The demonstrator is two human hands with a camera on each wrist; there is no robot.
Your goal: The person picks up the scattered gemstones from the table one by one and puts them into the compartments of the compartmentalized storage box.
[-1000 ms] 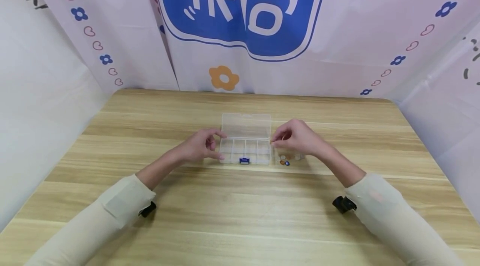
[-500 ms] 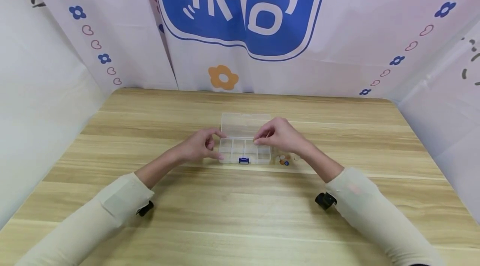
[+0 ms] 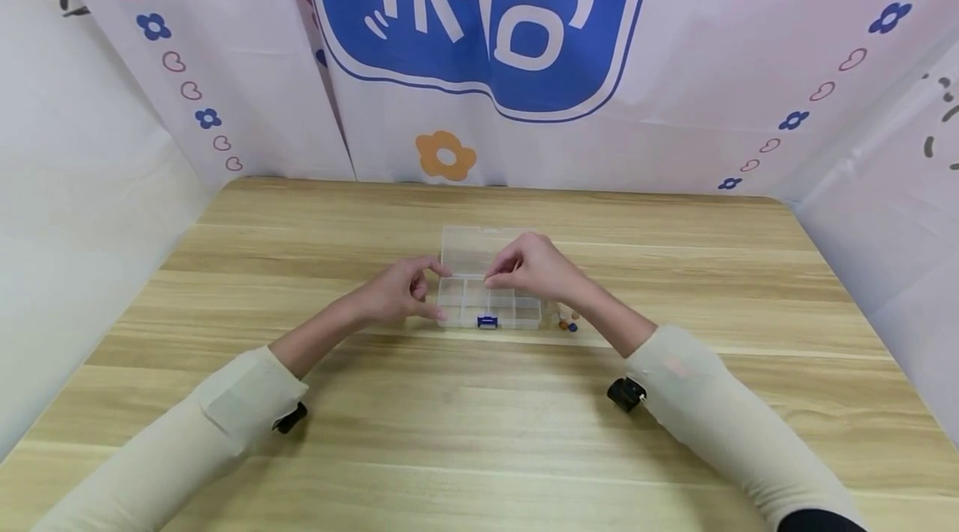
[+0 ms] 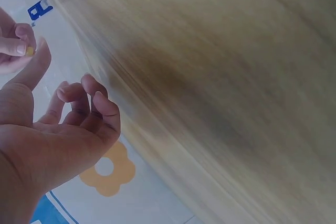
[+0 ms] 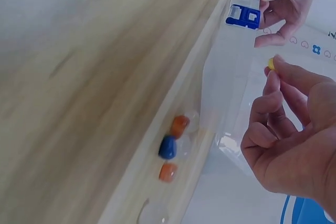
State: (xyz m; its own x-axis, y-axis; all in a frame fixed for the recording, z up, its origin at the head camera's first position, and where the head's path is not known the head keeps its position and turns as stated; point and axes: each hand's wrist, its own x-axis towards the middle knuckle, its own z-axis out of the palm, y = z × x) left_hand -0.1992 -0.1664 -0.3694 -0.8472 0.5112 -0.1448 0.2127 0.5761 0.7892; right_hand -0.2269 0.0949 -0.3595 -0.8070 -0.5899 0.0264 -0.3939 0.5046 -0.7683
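Yellow shows at the fingertips of the right hand (image 3: pixel 535 270), where the thumb and a finger pinch a small yellow bead (image 5: pixel 271 63) while the other fingers bend loosely toward the palm. Beneath those pinching tips lies a clear plastic box with compartments (image 3: pixel 451 292); in the head view, the tips stand near its middle divider, toward the back edge. Whether they touch the box, I cannot tell. Just behind the fingertips stands its raised clear lid (image 3: pixel 463 249), and nearer the person than they are, on the front edge, sits a dark blue latch (image 3: pixel 488 321).

Thumb and index finger of the left hand (image 3: pixel 395 292) are spread apart at the box's left end, the index by the hinge corner and the thumb by the front corner; its remaining fingers curl loosely.

Right of the pinching fingers, beyond the box's right end, a few loose beads lie on the pale wood-grain table (image 3: pixel 479 424): two orange beads (image 5: pixel 168 172), one deep blue bead (image 5: pixel 167 147) between them, and some clear, colourless beads (image 5: pixel 153 213), partly blurred. Far behind both hands' fingers, an orange flower print (image 3: pixel 429 154) marks the white cloth backdrop (image 3: pixel 674 145) just above the table's back edge.
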